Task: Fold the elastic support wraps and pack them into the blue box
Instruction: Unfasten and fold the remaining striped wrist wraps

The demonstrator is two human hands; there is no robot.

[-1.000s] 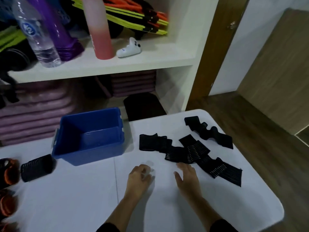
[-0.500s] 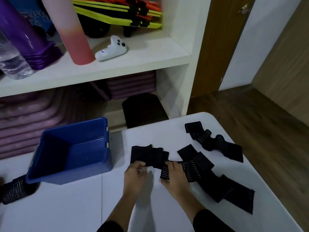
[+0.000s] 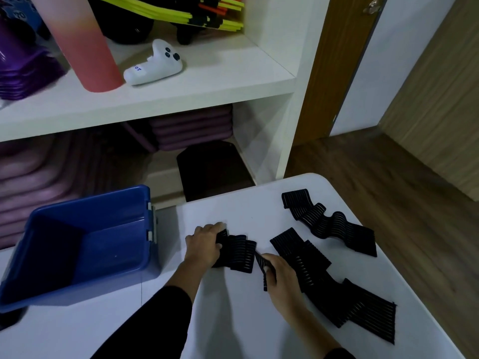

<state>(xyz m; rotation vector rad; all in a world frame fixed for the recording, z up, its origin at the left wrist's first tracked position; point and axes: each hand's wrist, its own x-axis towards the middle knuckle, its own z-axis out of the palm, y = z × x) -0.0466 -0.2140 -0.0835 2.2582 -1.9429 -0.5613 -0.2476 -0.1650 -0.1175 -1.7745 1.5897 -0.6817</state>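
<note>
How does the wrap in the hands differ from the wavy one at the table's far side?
The held wrap is bunched into folds, gripped by the left hand, its tail pinched by the right hand; the far wrap lies in loose waves, untouched. The held wrap sits nearer the blue box than the far wrap. Both are black ribbed elastic on the table.

Wraps (image 3: 329, 224) — black, with fine pale stripes. Box (image 3: 116, 242), left: solid blue. Table (image 3: 233, 320): white. Far shelf (image 3: 207, 81) — white; controller (image 3: 153, 64) white with black buttons; bottle (image 3: 85, 47) pink fading to salmon; mats (image 3: 191, 130) purple.
</note>
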